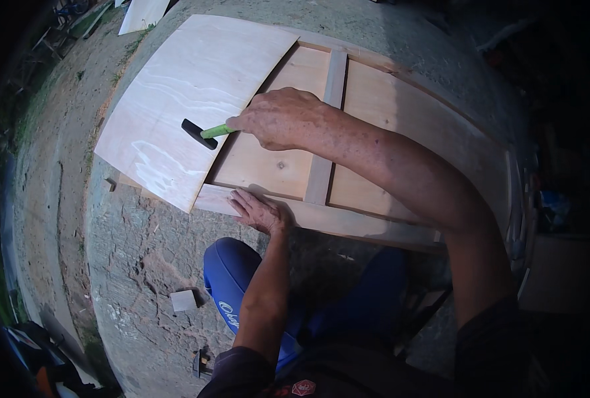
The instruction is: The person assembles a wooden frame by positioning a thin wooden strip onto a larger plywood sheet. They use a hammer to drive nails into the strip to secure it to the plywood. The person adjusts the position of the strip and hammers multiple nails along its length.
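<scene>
Hands at work on a wooden frame: right hand [278,119] grips a green-handled hammer [205,132], left hand [260,211] lies flat and spread on the frame [348,222].

Hammer head hovers over the thin plywood sheet [189,93] at ten o'clock, which covers the frame's left panel. Judged step: tacking the sheet down; any stroke calls for the sheet staying aligned on the frame edge.

I see soft daylight with mild glare on the pale curved plywood sheet [189,99]; right of it, deep shadow. Fisheye bending and black vignette toward the rim.
</scene>
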Demonstrator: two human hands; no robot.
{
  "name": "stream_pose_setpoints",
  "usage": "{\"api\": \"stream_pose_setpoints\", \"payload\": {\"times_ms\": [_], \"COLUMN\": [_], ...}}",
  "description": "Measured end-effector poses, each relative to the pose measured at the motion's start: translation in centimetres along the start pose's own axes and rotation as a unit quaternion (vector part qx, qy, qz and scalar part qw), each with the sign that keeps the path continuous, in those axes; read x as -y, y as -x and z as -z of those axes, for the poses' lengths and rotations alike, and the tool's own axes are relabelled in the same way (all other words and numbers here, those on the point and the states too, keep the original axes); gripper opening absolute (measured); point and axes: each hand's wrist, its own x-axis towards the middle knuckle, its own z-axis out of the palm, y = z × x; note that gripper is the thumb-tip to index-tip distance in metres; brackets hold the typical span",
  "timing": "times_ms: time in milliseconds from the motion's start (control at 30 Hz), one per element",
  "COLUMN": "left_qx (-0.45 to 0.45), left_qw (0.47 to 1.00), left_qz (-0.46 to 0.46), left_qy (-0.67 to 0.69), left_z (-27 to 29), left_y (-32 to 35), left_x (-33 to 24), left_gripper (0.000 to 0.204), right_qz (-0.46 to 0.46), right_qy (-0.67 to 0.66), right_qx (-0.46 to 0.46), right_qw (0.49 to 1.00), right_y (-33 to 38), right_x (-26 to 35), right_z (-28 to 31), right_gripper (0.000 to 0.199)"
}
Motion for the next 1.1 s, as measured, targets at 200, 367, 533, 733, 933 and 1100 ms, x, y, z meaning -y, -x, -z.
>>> {"api": "stream_pose_setpoints", "payload": {"times_ms": [200,367,533,733,933,1100], "left_qx": [0.003,0.009,0.029,-0.009,-0.005,0.012], "left_qw": [1.000,1.000,1.000,1.000,1.000,1.000], "left_qz": [-0.007,0.000,0.004,-0.012,-0.005,0.001], "left_qy": [-0.004,0.010,0.007,-0.014,-0.026,-0.004], "left_z": [-0.4,0.4,0.5,-0.5,0.0,0.9], "left_y": [0.3,0.2,0.3,0.2,0.5,0.4], "left_x": [-0.4,-0.4,-0.9,-0.6,-0.2,-0.8], "left_gripper": [0.065,0.063,0.064,0.068,0.067,0.070], "right_qz": [-0.020,0.003,0.028,-0.039,-0.045,-0.041], "right_qy": [0.086,0.024,0.160,0.066,0.087,0.091], "right_qx": [0.206,0.115,0.236,0.202,0.214,0.227], "right_qw": [0.975,0.993,0.958,0.976,0.972,0.969], "right_y": [1.5,0.6,2.3,2.5,3.0,4.2], "right_x": [-1.3,0.1,-0.1,-0.9,-0.3,0.1], "right_z": [-7.0,-3.0,-6.2,-7.6,-6.1,-6.8], "right_gripper": [0.029,0.028,0.023,0.025,0.025,0.025]}}
